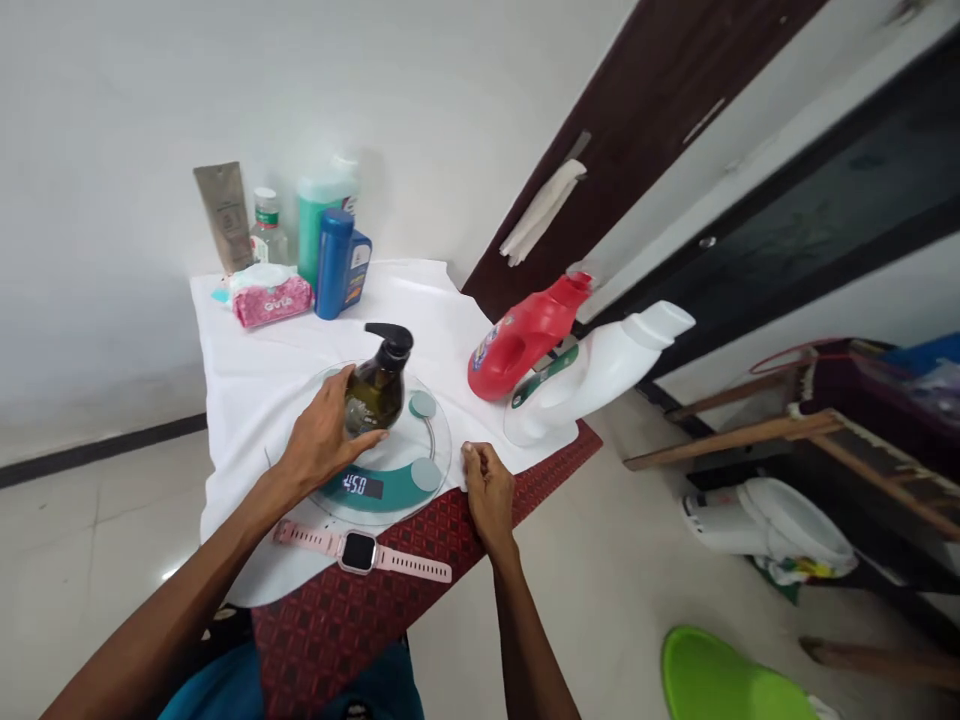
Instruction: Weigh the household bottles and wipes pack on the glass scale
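Observation:
A dark, see-through pump bottle with a black pump head stands upright on a round glass scale. My left hand is wrapped around the bottle's left side, thumb in front, the far fingers hidden behind it. A lit number shows on the scale's display, in its teal band. At the table's front edge, right of the scale, my right hand rests in a loose fist on the white cloth, and I see nothing in it. A pink-strapped smartwatch lies in front of the scale.
Toward the back left are a brown tube, a small clear bottle, a green bottle, a blue bottle and a pink wipes pack. Red and white jugs stand at the right edge.

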Action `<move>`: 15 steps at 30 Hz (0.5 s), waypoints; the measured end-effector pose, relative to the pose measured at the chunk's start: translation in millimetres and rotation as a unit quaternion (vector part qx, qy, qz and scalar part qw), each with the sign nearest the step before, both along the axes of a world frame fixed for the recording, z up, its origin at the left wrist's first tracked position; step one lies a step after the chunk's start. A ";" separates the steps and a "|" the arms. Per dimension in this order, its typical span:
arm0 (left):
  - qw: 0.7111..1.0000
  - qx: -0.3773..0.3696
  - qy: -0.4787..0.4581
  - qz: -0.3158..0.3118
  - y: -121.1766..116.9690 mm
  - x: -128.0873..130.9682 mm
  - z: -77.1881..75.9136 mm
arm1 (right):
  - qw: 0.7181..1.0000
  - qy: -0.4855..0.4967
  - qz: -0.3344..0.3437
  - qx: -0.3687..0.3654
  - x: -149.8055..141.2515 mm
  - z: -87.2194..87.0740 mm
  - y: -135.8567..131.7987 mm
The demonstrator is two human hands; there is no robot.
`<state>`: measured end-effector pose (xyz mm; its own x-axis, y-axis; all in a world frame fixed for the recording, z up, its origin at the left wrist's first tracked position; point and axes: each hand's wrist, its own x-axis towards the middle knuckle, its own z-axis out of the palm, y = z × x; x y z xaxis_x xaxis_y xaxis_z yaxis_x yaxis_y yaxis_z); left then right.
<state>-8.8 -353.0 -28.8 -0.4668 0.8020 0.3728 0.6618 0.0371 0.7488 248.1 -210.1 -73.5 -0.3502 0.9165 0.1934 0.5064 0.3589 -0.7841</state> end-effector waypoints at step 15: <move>0.977 -0.058 0.004 0.204 85.6 14.9 52.8 | 0.989 0.118 0.063 -0.054 4.3 -11.2 16.9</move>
<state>6.1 -267.4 24.0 -0.7538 0.5867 0.2959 0.5804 0.3833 0.7185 252.5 -193.2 -84.7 -0.4201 0.8881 0.1863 0.2608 0.3148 -0.9126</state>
